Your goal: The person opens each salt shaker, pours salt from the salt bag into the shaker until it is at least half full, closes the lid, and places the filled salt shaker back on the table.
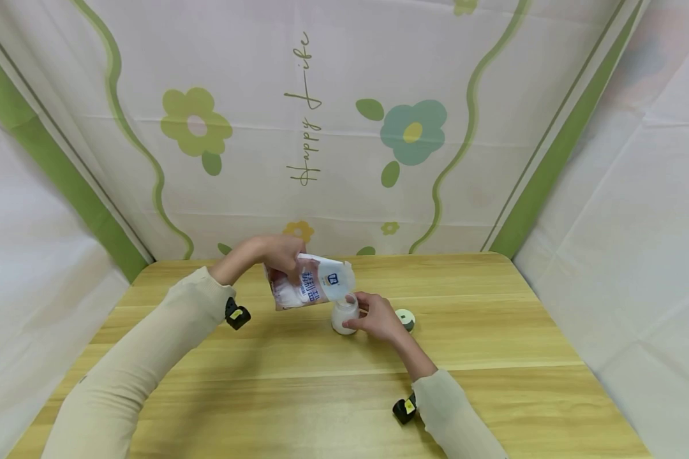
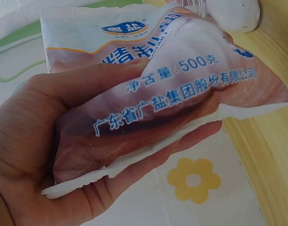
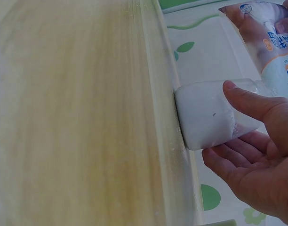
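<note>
My left hand [image 1: 285, 255] grips a bag of salt [image 1: 316, 284], printed with 500克 in the left wrist view. The bag is tilted, its open end at the mouth of a small clear jar [image 1: 344, 317]. White salt [image 3: 205, 115] fills much of the jar, which stands upright on the table. With thumb and fingers around its side, my right hand [image 1: 381, 317] holds the jar. In the left wrist view the bag [image 2: 172, 89] lies between thumb and fingers; only part of the jar [image 2: 236, 14] shows at the top.
A round pale lid with a dark green edge [image 1: 405, 319] lies on the wooden table [image 1: 298, 395], just right of my right hand. Behind the table's far edge hangs a white curtain [image 1: 252, 159] with flowers. Similar white cloth [image 1: 637, 255] encloses the sides.
</note>
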Demonstrator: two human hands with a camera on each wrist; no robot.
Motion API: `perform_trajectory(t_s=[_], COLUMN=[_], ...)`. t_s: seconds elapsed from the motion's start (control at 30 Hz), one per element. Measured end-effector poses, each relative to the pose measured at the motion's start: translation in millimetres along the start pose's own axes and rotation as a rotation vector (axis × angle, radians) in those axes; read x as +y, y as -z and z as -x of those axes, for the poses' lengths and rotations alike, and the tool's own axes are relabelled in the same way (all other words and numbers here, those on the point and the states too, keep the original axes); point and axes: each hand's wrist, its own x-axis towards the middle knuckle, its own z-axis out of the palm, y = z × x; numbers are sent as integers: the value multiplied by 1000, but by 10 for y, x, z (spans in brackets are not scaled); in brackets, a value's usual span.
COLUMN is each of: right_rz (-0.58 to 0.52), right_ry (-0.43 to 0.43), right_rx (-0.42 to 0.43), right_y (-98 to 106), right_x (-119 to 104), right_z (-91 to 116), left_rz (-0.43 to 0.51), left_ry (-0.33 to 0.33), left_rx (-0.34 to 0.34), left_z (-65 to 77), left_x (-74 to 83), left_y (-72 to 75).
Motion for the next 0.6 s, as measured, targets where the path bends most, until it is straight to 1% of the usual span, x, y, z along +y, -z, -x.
perform_trajectory(t_s=[0.33,0.6], right_rz=[-7,-5], right_ry=[-5,-5], right_rx=[22,6], right_y=[-3,-1], right_x=[-12,-11], right_z=[0,7], left_rz=[1,-18], left_ry=[1,13], left_rx=[-2,-1], left_z=[8,20], left_x=[-3,9], left_y=[2,-4])
